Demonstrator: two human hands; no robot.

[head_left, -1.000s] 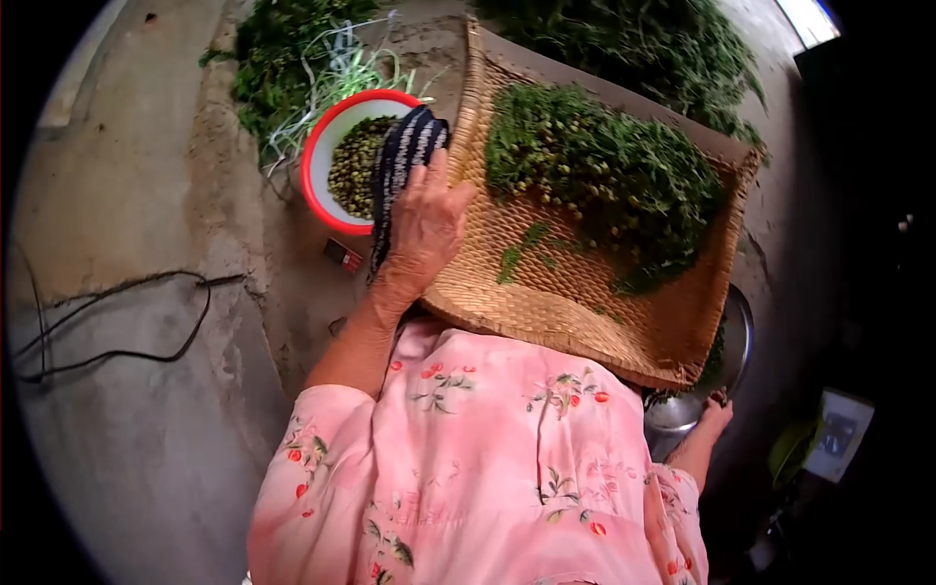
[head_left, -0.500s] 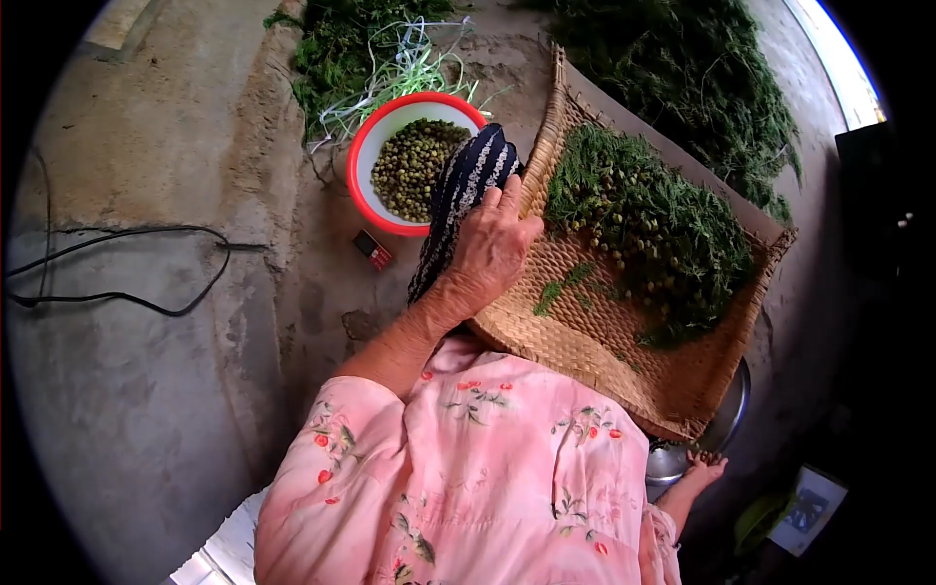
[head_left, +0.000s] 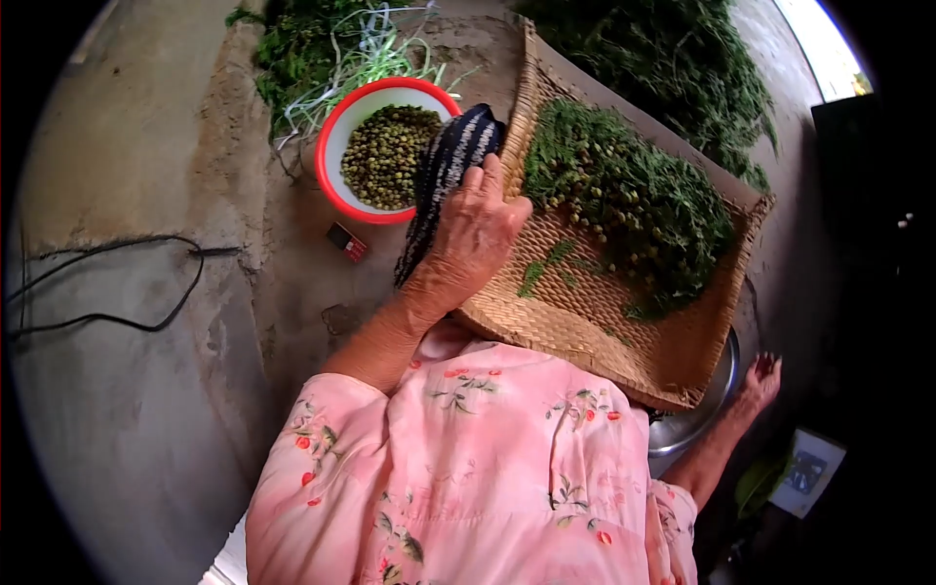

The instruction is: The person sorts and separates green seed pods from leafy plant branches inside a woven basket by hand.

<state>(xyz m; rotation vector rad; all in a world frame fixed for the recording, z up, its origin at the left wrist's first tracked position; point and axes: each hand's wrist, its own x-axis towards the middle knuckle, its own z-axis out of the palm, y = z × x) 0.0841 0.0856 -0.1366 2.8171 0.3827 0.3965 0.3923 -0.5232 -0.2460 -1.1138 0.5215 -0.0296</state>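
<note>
My left hand (head_left: 480,224) grips the left rim of a woven winnowing basket (head_left: 556,317), its thumb over the inner side and two fingers lying along the edge. In the basket lies a heap of feathery green sprigs (head_left: 673,229) mixed with small round green-brown pods (head_left: 595,200). Dark patterned cloth (head_left: 458,146) shows beside this hand. My right hand (head_left: 763,378) is off to the right of the basket, beyond the rim of a metal basin (head_left: 726,375). Its fingers are slightly curled and apart, with nothing visible in them.
A red-rimmed white bowl (head_left: 331,190) of round pods (head_left: 390,156) stands left of the basket. Near it lies a small red phone (head_left: 347,243). Piles of green branches (head_left: 663,68) and pale plastic strips (head_left: 366,73) are behind. A black cable (head_left: 180,302) crosses the floor at left.
My right hand has moved up and outward, away from the metal basin. My left hand keeps its hold on the basket. The whole view has shifted slightly.
</note>
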